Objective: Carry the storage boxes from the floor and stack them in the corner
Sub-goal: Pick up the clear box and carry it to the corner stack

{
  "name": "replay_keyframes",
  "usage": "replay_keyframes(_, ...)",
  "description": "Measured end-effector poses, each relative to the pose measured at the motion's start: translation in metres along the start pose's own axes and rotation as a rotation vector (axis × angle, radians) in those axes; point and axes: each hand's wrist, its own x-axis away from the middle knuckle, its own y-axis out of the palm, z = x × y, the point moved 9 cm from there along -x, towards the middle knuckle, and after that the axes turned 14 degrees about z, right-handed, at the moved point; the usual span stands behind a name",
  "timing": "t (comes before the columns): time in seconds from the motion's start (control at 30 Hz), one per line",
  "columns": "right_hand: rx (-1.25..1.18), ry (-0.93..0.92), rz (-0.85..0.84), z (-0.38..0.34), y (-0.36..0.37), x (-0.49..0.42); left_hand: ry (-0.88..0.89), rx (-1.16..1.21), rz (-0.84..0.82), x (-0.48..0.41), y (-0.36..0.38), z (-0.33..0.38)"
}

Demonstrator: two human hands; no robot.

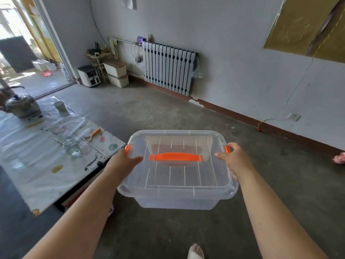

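I hold a clear plastic storage box (177, 180) with an orange lid handle (175, 157) and orange side latches in the air in front of me, above the concrete floor. My left hand (125, 161) grips its left side, thumb on the lid. My right hand (235, 159) grips its right side by the orange latch. Two cream storage boxes (116, 72) stand stacked one on the other in the far corner, next to the radiator.
A low table (46, 174) with a plastic cover, a kettle (23, 107), a glass jar (71, 146) and a cup stands at my left. A white radiator (169, 67) lines the far wall. A white appliance (89, 75) sits beside the doorway. My foot (195, 251) shows below.
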Motion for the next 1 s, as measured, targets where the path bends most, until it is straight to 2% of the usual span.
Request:
replay_keyframes(0.2,0.077,-0.127,-0.065,-0.073,0.032,-0.149,-0.058,0.025,0.072,-0.091,0.044,0.073)
replay_keyframes(0.33,0.089,-0.17,-0.087,-0.117,0.069,-0.223,-0.1,0.026,0.091,-0.147,0.058,0.098)
replay_keyframes(0.6,0.077,-0.184,-0.216,-0.19,0.207,-0.338,-0.205,0.024,0.137,-0.313,0.073,0.101)
replay_keyframes(0.83,0.015,-0.195,-0.235,-0.304,0.318,-0.449,-0.177,0.066,0.166,-0.503,0.05,0.155)
replay_keyframes(1.0,-0.01,-0.207,-0.246,-0.354,0.392,-0.525,-0.195,0.088,0.208,-0.603,0.045,0.181)
